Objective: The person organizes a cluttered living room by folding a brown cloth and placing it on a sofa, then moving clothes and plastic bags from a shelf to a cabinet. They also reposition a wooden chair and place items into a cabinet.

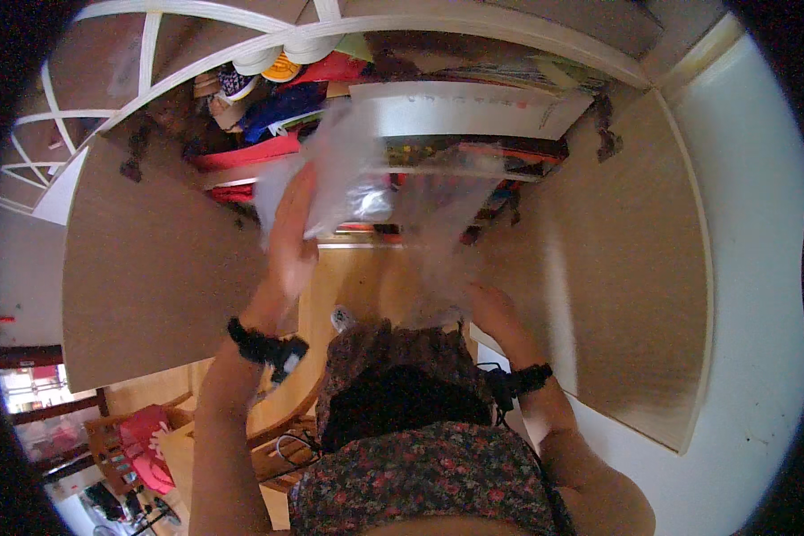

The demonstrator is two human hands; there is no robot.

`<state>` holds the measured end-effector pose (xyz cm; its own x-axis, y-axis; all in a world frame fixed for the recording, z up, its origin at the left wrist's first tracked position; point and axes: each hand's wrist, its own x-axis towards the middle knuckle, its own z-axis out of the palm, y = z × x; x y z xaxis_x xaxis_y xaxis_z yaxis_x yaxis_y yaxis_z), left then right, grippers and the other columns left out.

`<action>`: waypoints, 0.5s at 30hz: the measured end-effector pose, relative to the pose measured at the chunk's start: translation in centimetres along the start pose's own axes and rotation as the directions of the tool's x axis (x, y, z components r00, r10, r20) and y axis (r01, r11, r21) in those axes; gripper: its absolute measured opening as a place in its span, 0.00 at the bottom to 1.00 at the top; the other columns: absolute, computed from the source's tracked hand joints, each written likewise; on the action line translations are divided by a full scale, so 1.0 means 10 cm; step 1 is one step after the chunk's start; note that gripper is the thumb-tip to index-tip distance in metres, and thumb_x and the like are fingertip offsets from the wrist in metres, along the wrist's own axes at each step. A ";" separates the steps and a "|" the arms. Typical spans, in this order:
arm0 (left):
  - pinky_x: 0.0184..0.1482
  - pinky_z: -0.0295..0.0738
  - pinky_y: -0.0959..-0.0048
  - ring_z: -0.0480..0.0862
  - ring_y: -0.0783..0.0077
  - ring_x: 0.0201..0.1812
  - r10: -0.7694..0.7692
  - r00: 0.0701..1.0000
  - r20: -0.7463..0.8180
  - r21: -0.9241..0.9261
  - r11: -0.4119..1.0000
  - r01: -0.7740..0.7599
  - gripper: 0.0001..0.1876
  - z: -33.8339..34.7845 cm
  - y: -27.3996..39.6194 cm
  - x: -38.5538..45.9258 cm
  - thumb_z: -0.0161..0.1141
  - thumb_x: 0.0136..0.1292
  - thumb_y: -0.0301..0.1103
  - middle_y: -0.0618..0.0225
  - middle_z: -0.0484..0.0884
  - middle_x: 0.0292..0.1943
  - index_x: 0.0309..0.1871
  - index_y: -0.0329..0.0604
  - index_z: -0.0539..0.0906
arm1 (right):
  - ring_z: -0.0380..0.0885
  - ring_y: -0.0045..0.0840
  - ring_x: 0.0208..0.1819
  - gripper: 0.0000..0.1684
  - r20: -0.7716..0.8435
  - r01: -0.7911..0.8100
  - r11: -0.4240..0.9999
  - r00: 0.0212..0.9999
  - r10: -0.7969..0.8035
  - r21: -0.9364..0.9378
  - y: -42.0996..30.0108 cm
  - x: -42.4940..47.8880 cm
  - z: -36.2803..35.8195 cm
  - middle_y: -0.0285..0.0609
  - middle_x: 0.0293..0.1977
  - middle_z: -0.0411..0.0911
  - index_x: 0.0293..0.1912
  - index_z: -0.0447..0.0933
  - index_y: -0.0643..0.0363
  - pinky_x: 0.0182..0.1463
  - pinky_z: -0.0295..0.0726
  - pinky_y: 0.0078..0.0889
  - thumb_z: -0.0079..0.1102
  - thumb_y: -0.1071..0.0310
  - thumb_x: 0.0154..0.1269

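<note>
My left hand [296, 214] is raised in front of an open cabinet, against a translucent plastic bag [345, 161] that is blurred; whether its fingers grip the bag cannot be made out. Lower and to the right, my right hand [489, 305] touches the edge of blurred clear plastic [442, 254], its fingertips partly hidden. Whether this is one bag or two cannot be told. Behind the plastic, the cabinet shelves hold a white box [469, 110], folded red cloth [248, 155] and dark blue fabric [291, 107].
Open wooden doors flank me, one on the left [167, 268] and one on the right [616, 268]. White cups [258, 60] stand on the upper shelf. Behind my left arm are a wooden chair [107, 435] with pink cloth [146, 445] and a wooden table edge [181, 462].
</note>
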<state>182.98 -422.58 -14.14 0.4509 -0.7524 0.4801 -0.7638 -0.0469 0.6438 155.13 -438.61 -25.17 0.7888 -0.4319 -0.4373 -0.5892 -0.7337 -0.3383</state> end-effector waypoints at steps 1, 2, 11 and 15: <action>0.61 0.59 0.64 0.65 0.58 0.60 -0.121 0.993 -0.019 -0.134 0.984 0.117 0.30 0.02 0.01 -0.24 0.48 0.49 0.15 0.58 0.65 0.59 0.60 0.40 0.65 | 0.68 0.44 0.52 0.17 -0.093 0.175 0.981 0.981 -0.168 0.080 -0.22 0.02 -0.10 0.55 0.52 0.66 0.44 0.72 0.59 0.53 0.70 0.40 0.48 0.77 0.51; 0.60 0.60 0.64 0.65 0.61 0.59 -0.186 0.982 -0.024 -0.186 0.966 0.179 0.24 0.05 0.05 -0.44 0.46 0.58 0.20 0.58 0.66 0.59 0.59 0.40 0.65 | 0.66 0.44 0.54 0.18 -0.139 0.308 0.910 0.950 -0.280 0.278 -0.54 -0.01 -0.30 0.54 0.56 0.62 0.44 0.72 0.59 0.56 0.67 0.39 0.47 0.78 0.50; 0.47 0.73 0.64 0.73 0.62 0.48 -0.574 0.621 0.534 -0.821 -0.174 0.544 0.27 0.18 -0.25 -1.51 0.49 0.60 0.52 0.61 0.73 0.50 0.55 0.41 0.70 | 0.60 0.38 0.59 0.15 -0.178 0.715 0.274 0.487 -0.855 0.643 -1.61 0.42 -0.12 0.47 0.59 0.59 0.41 0.72 0.62 0.61 0.59 0.35 0.47 0.80 0.50; 0.45 0.74 0.68 0.76 0.65 0.44 -0.776 0.423 0.468 -0.771 -0.125 0.624 0.22 0.17 -0.12 -1.58 0.54 0.57 0.31 0.59 0.75 0.46 0.57 0.40 0.68 | 0.64 0.33 0.54 0.09 -0.051 0.583 0.359 0.569 -0.821 0.729 -1.57 0.54 -0.10 0.45 0.54 0.64 0.38 0.73 0.63 0.57 0.64 0.34 0.51 0.74 0.54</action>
<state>176.04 -411.78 -23.52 0.5669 -0.5898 -0.5752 0.7331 0.0428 0.6787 168.79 -429.93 -21.36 0.9413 0.3300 0.0715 0.1212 -0.1326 -0.9837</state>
